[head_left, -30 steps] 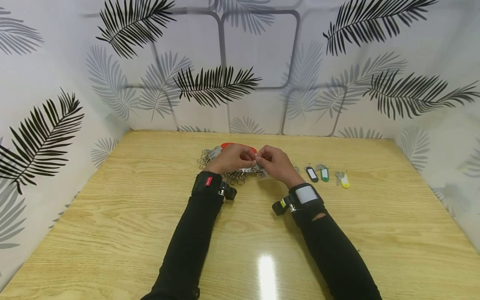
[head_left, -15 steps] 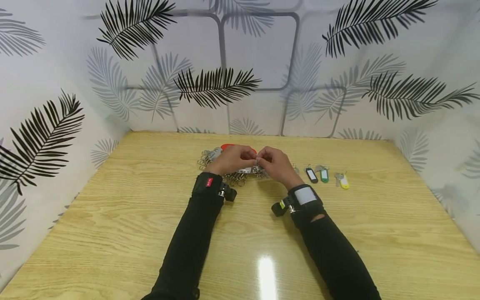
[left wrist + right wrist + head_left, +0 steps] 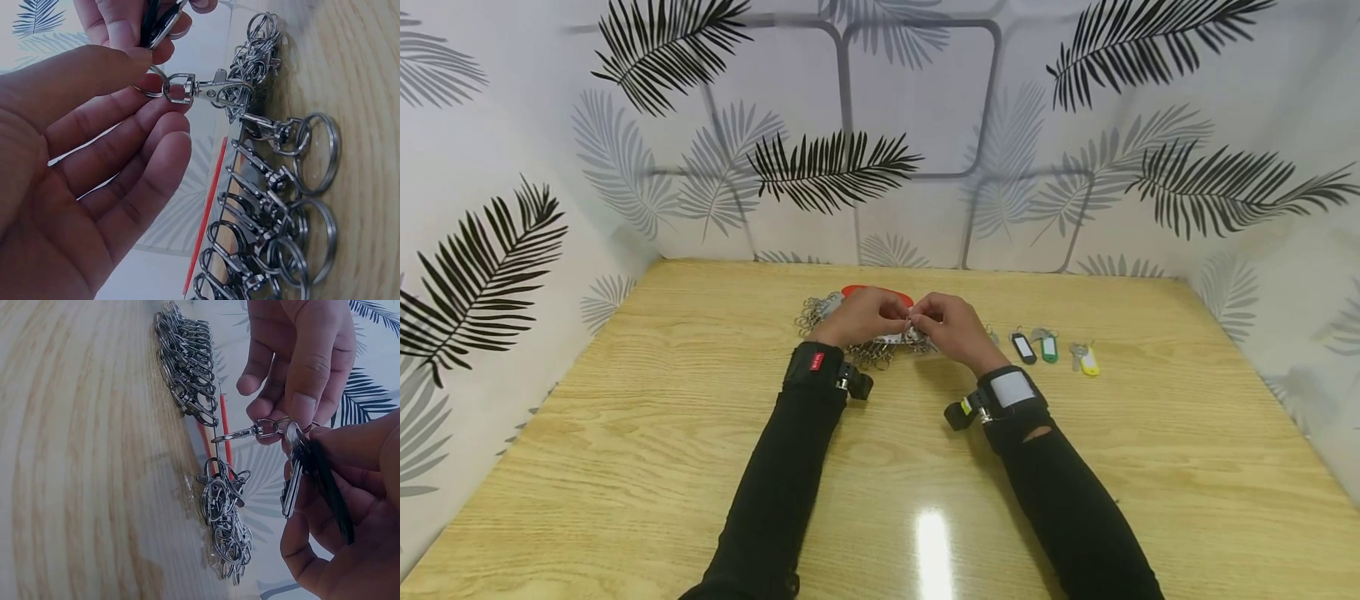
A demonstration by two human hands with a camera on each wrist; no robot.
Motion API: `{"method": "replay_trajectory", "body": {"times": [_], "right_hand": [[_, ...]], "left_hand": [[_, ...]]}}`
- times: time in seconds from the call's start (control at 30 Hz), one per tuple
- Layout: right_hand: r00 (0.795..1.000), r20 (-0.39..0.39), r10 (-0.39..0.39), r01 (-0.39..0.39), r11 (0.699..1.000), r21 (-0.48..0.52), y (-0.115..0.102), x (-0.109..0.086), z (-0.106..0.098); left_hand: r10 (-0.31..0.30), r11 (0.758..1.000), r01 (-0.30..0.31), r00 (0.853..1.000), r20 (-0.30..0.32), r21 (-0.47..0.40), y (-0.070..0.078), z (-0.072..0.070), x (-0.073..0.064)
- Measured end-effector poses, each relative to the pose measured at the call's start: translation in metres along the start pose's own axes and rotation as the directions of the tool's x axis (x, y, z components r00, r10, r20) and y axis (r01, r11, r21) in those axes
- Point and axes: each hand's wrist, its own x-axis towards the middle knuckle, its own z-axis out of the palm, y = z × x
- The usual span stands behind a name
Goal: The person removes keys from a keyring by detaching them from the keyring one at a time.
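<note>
My left hand [image 3: 867,320] pinches the split ring of a silver swivel snap hook [image 3: 215,92] between thumb and index finger; its other fingers are loosely bent. Close against it, my right hand [image 3: 957,332] holds a silver key [image 3: 291,490] and a dark key tag [image 3: 331,495]. Fingertips of both hands meet at the ring, and whether the key is threaded on it is hidden. In the right wrist view the hook's clasp end points toward a card with a red edge [image 3: 225,428]. Several similar snap hooks [image 3: 259,200] hang in a row along that card.
A loose heap of snap hooks [image 3: 226,525] lies beside the row. To the right on the wooden table [image 3: 880,483] are a black key tag [image 3: 1024,348], a green key tag [image 3: 1049,348] and a yellow key tag [image 3: 1089,362], with keys. A leaf-patterned wall [image 3: 910,225] stands behind.
</note>
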Motion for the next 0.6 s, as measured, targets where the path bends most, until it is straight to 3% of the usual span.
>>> {"method": "replay_trajectory", "body": {"times": [0.47,0.6], "right_hand": [[0.996,0.019,0.088,-0.088,0.996,-0.009,0.0009,0.0003,-0.0024],[0.997,0.020,0.081,-0.081,0.997,-0.017,0.0004,-0.0002,-0.0037]], "left_hand": [[0.031,0.999,-0.031,0.999,-0.028,0.025,-0.0024,0.0028,0.0020],[0.030,0.999,-0.029,0.999,-0.032,0.025,-0.0023,0.0031,0.0021]]}}
